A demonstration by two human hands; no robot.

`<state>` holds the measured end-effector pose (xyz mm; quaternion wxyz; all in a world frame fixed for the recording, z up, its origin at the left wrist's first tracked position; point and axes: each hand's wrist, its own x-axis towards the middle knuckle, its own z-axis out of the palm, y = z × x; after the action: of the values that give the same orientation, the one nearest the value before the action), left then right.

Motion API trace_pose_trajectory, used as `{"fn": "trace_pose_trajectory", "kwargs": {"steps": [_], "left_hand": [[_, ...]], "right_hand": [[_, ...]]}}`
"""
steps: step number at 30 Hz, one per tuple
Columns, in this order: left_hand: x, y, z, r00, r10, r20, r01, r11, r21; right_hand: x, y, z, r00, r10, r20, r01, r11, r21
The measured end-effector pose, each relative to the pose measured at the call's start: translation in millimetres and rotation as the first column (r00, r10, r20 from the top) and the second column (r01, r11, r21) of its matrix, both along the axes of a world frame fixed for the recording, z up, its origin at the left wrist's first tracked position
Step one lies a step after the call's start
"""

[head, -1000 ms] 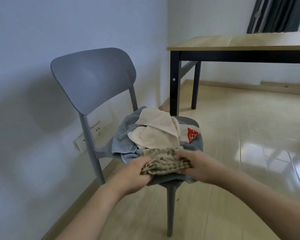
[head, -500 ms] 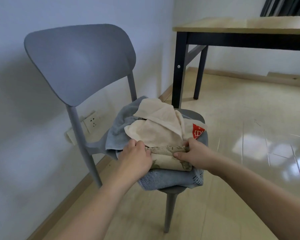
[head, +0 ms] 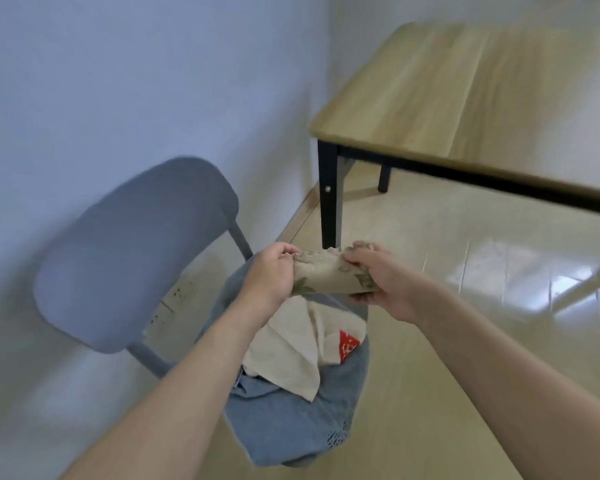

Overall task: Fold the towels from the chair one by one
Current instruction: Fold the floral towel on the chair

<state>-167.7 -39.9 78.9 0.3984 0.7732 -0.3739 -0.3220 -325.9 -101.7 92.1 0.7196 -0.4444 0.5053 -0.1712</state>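
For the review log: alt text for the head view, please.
Both hands, left hand and right hand, grip a bunched leaf-print towel above a grey chair that holds a cream towel on a blue towel. A wooden table stands behind.

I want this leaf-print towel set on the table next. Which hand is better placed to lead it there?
Probably the right hand. It grips the leaf-print towel at the end nearer the table. The left hand pinches the other end, on the chair side.
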Motion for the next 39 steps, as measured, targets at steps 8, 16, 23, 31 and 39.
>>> {"fn": "trace_pose_trajectory", "kwargs": {"steps": [8, 16, 23, 31, 39], "left_hand": [[-99, -35, 251, 0.97, 0.011, 0.242, 0.008, 0.997, -0.078], [-177, -75, 336, 0.956, -0.158, 0.246, 0.169, 0.985, -0.023], [-302, -133, 374, 0.884, -0.464, 0.055, 0.461, 0.885, 0.059], [-465, -203, 385, 0.857, -0.515, 0.031, 0.512, 0.856, 0.066], [-581, -279, 375, 0.868, -0.49, -0.082, 0.494, 0.867, 0.056]], "right_hand": [[-78, -39, 249, 0.938, -0.2, -0.284, 0.089, 0.929, -0.36], [-175, -69, 336, 0.895, -0.243, -0.375, 0.059, 0.896, -0.44], [-317, -122, 344, 0.883, -0.308, -0.353, 0.136, 0.889, -0.437], [-481, -197, 363, 0.903, -0.32, -0.288, 0.177, 0.885, -0.43], [-609, -253, 358, 0.939, -0.324, -0.113, 0.301, 0.936, -0.183]]}}
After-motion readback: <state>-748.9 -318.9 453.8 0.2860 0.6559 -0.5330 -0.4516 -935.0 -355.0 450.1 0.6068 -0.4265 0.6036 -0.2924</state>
